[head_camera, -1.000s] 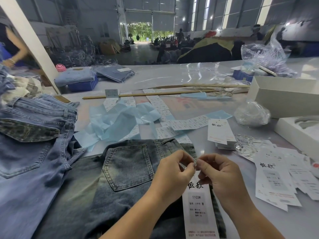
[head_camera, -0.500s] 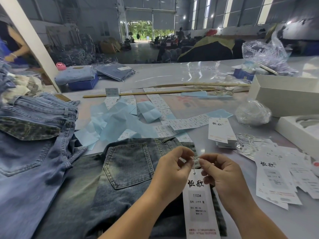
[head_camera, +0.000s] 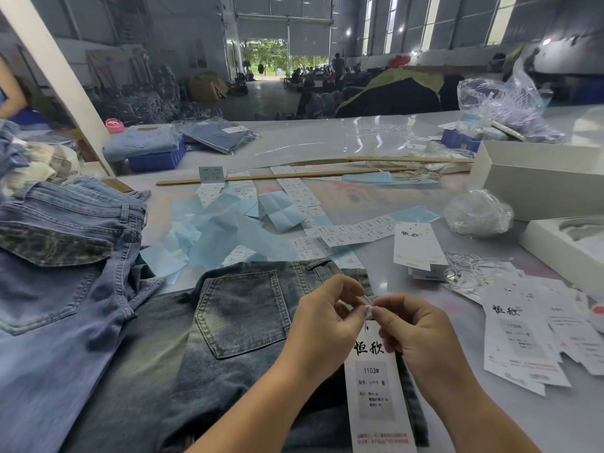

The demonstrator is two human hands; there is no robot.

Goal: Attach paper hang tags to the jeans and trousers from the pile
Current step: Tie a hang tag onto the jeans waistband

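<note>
Dark washed jeans [head_camera: 242,325] lie flat before me, back pocket up. A long white hang tag [head_camera: 376,387] marked 1103# rests on them near the waistband. My left hand [head_camera: 323,322] and my right hand [head_camera: 415,335] meet just above the tag's top. Both pinch the thin white tag string [head_camera: 367,305] between thumb and fingertips. Lighter blue jeans [head_camera: 58,273] are piled at the left. More loose hang tags [head_camera: 523,335] lie fanned out at the right, and a small stack of tags [head_camera: 415,246] sits further back.
Blue tissue sheets [head_camera: 212,233] and strips of size stickers [head_camera: 353,230] cover the middle of the table. White boxes [head_camera: 536,178] stand at the right, with a clear plastic bag [head_camera: 477,212] and a coil of strings [head_camera: 467,273]. A wooden stick [head_camera: 277,176] lies across the back.
My two hands have shifted slightly right and drawn the string out above the tag's hole. The tag and the jeans stay where they were.
</note>
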